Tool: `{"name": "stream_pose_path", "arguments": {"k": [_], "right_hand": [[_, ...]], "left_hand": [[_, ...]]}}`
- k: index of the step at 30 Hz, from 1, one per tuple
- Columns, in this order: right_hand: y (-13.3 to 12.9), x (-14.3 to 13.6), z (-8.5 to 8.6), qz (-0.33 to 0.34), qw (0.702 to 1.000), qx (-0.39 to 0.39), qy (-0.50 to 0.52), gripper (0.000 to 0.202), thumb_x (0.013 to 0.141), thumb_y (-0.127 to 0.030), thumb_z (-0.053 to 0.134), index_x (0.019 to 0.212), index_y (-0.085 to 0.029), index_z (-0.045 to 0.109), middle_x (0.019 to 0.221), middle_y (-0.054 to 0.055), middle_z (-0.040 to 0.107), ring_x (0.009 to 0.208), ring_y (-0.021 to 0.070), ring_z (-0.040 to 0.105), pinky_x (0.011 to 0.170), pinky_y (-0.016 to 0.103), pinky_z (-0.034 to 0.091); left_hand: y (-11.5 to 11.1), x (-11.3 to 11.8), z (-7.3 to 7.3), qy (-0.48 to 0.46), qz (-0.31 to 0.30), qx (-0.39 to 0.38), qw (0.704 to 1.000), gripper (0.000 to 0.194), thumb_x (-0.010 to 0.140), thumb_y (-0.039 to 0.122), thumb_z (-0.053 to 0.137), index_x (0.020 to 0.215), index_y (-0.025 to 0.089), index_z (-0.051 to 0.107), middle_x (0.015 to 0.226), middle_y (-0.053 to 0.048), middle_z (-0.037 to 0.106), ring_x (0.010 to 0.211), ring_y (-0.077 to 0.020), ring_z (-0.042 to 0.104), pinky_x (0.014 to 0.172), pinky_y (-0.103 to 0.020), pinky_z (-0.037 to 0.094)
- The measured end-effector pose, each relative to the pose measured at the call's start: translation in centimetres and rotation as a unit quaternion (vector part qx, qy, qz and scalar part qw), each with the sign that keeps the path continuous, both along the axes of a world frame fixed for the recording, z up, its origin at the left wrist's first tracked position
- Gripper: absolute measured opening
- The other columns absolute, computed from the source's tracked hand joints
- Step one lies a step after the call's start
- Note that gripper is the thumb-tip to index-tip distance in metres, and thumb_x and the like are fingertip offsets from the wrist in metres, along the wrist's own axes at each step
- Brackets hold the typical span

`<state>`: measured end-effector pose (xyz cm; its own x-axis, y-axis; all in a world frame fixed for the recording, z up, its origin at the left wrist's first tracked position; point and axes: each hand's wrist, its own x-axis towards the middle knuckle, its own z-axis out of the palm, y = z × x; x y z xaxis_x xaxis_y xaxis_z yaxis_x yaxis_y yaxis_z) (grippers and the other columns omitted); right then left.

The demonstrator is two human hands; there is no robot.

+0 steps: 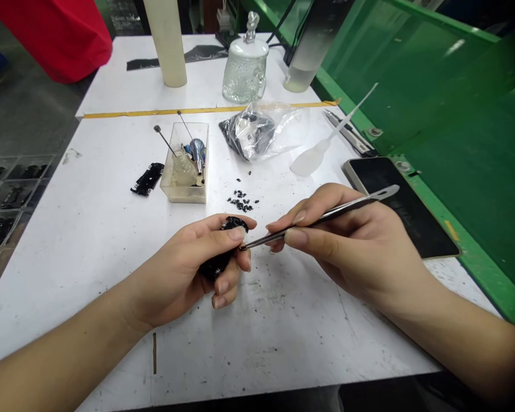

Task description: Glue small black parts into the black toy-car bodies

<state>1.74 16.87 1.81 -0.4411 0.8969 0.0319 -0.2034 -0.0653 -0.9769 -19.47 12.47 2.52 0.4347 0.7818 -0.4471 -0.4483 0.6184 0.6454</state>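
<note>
Left hand point(189, 269): fingers curled, pinching black part point(223, 257), near desk point(90, 229) front edge. Right hand point(347, 240): fingers pressed on tweezers point(321, 218), tip touching part. Loose small black pieces point(242, 201) remain mid-desk; work looks unfinished.
</note>
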Motion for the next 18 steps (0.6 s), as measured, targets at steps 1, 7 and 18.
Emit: {"name": "stream_pose_path", "arguments": {"k": [1,7,18], "right_hand": [[0.1,0.1,0.1,-0.003,1.000,0.004,0.002,0.015,0.083,-0.019,0.085,0.083,-0.024,0.070,0.090,0.000,0.079,0.077,0.0153,0.077,0.077,0.027,0.067],[0.0,0.7,0.7,-0.070,0.997,0.033,-0.007,0.022,0.082,-0.018,0.086,0.094,-0.026,0.069,0.090,-0.002,0.079,0.086,0.0172,0.079,0.084,0.028,0.068],[-1.3,0.2,0.3,-0.016,1.000,0.024,0.009,0.015,0.090,-0.020,0.079,0.091,-0.028,0.065,0.091,0.000,0.077,0.087,0.0204,0.078,0.077,0.036,0.070]], "left_hand": [[0.0,0.0,0.0,0.006,-0.006,0.001,1.000,0.015,0.100,0.028,0.062,0.108,0.016,0.066,0.080,-0.003,0.068,0.046,-0.0055,0.049,0.042,-0.017,0.045],[-0.1,-0.6,0.0,0.052,-0.126,0.011,0.991,0.015,0.100,0.025,0.058,0.107,0.017,0.069,0.093,-0.009,0.078,0.039,-0.0030,0.048,0.040,-0.015,0.041],[-0.1,-0.8,0.2,0.066,-0.160,0.003,0.985,0.018,0.098,0.026,0.060,0.101,0.019,0.076,0.093,-0.011,0.082,0.038,-0.0034,0.046,0.037,-0.015,0.032]]}}
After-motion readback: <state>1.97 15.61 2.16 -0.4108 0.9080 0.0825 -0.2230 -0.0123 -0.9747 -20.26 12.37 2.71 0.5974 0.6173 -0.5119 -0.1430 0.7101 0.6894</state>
